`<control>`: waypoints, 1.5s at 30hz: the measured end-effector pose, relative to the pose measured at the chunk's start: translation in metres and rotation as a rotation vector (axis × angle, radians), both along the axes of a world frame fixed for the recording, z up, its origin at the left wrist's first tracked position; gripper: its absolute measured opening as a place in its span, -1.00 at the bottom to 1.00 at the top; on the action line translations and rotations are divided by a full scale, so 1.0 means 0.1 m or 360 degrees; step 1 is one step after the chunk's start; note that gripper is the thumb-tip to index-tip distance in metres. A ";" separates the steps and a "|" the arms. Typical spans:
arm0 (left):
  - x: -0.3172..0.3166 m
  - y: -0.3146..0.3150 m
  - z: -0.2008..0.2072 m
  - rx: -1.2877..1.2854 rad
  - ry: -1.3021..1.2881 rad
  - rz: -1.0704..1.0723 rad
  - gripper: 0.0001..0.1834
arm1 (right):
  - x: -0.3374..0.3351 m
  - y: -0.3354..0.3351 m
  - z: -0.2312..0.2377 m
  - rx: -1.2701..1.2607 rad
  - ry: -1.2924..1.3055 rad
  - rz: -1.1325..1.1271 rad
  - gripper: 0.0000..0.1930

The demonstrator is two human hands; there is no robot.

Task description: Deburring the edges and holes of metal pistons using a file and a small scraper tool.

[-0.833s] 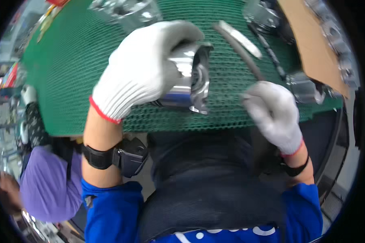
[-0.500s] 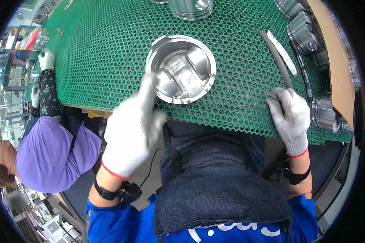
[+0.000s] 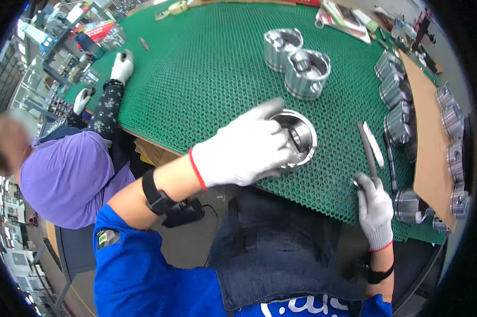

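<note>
My left hand, in a white knit glove, reaches over the near-left side of a silver metal piston, fingers curled at its rim. Some blur hides the fingertips. The piston stands with its hollow side up on a green mesh mat, a pin bore visible inside. Near the mat's right front edge, my gloved right hand is closed round a small dark metal piece. A grey stick reaches down to its fingers; whether they hold it I cannot tell.
Two upright pistons stand beyond. A white strip and a black marker lie at right, beside a row of pistons along a cardboard divider. At left, a co-worker in purple reaches onto the bench.
My left hand has gone from pointing at the piston's rim to reaching over its side with curled fingers. The view has shifted, showing more of the far bench. My right hand stays by the stick.
</note>
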State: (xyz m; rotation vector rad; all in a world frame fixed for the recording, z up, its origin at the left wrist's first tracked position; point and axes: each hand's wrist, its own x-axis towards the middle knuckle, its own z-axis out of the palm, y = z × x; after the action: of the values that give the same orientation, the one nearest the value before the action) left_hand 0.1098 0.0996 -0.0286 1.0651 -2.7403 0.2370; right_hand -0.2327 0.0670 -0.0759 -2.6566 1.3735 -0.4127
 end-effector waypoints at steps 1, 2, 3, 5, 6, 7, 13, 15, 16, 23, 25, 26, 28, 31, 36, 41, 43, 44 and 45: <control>-0.01 0.03 0.00 -0.0024 0.0101 0.0097 -0.56 | -0.04 0.00 -0.01 -0.0095 0.0006 -0.0005 -0.65; -0.01 0.06 0.00 -0.0047 0.0202 0.0197 -0.58 | -0.08 -0.04 -0.03 -0.0186 0.0009 -0.0006 -0.63; -0.04 0.11 0.00 -0.0058 0.0179 0.0222 -0.58 | -0.10 -0.06 -0.01 -0.0207 0.0002 -0.0104 -0.61; -0.15 0.17 -0.01 -0.0262 0.0579 0.0549 -0.60 | -0.23 -0.16 -0.02 -0.0170 0.0294 -0.0427 -0.59; -0.23 0.13 -0.03 -0.0081 0.0472 0.0565 -0.64 | -0.31 -0.23 -0.10 -0.0180 0.0405 -0.0521 -0.58; -0.35 0.13 -0.03 -0.0069 0.0423 0.0642 -0.64 | -0.39 -0.30 -0.21 -0.0212 0.0433 -0.0487 -0.57; -0.68 0.15 -0.28 -0.0433 0.0486 0.0908 -0.69 | -0.77 -0.04 -0.50 -0.0286 0.0238 -0.0309 -0.52; -0.58 0.11 -0.23 -0.0404 0.0486 0.0836 -0.72 | -0.71 0.24 -0.31 -0.0018 0.0152 -0.0255 -0.44; -0.57 0.09 -0.18 -0.0363 0.0495 0.0759 -0.75 | -0.55 0.45 -0.17 0.0030 0.0156 -0.0214 -0.40; -0.44 0.27 -0.30 -0.0522 0.0413 0.0804 -0.71 | -0.37 0.75 -0.09 0.0303 -0.0413 -0.0116 -0.42; -0.40 0.25 -0.41 -0.0481 0.0382 0.0827 -0.67 | -0.11 0.68 0.12 0.0303 -0.0394 -0.0185 -0.42; -0.47 0.23 -0.35 -0.0475 0.0408 0.0766 -0.67 | -0.04 0.65 0.27 0.0126 -0.0368 -0.0010 -0.39; -0.48 0.23 -0.36 -0.0438 0.0511 0.0811 -0.74 | 0.16 0.53 0.48 -0.0029 -0.0308 0.0184 -0.37; -0.51 0.24 -0.32 -0.0358 0.0490 0.0811 -0.73 | 0.36 0.34 0.58 -0.0099 0.0100 0.0429 -0.33; -0.49 0.22 -0.22 -0.0296 0.0499 0.0733 -0.68 | 1.00 -0.05 0.65 -0.0319 0.0105 0.0482 -0.45; -0.38 0.24 -0.22 -0.0158 0.0408 0.0732 -0.60 | 0.75 -0.29 0.38 -0.0037 -0.0672 0.0145 -0.47; -0.28 0.18 -0.17 -0.0107 0.0396 0.0594 -0.58 | 0.30 -0.30 0.29 -0.0054 -0.0411 -0.0159 -0.47; -0.21 0.09 -0.13 -0.0054 0.0397 0.0422 -0.56 | 0.08 -0.28 0.24 -0.0115 -0.0149 -0.0338 -0.47; -0.04 0.04 -0.03 -0.0214 0.0440 0.0269 -0.53 | 0.04 -0.24 0.30 -0.0138 -0.0177 -0.0353 -0.47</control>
State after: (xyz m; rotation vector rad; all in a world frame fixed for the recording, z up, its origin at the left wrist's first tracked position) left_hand 0.1055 0.1033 -0.0315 1.1946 -2.3601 0.2721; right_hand -0.2288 0.0427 -0.0456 -2.5098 1.6557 -0.6475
